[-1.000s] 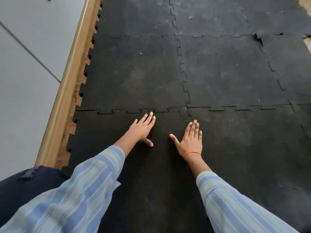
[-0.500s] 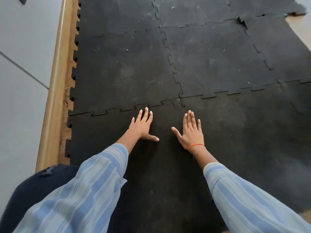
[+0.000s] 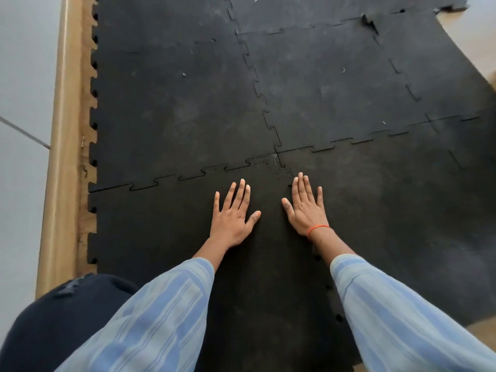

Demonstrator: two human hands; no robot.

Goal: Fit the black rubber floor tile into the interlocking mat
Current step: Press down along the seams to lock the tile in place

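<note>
My left hand [image 3: 231, 214] and right hand [image 3: 306, 208] lie flat, fingers [image 3: 243, 190] apart, on the tile [image 3: 166, 226]. Its toothed seam [image 3: 193, 175] lies just beyond them. Dense, floppy rubber, I judge: press along edges.

Left hand [image 3: 233, 216] now flatter, fingers spread wider, thumb out toward frame centre. Right hand [image 3: 306, 206] moved nearer toothed seam. Camera view shifted rightward.

Wood skirting [image 3: 63, 146] along left, grey wall [image 3: 24, 76], tan floor [image 3: 480, 49] far right
</note>
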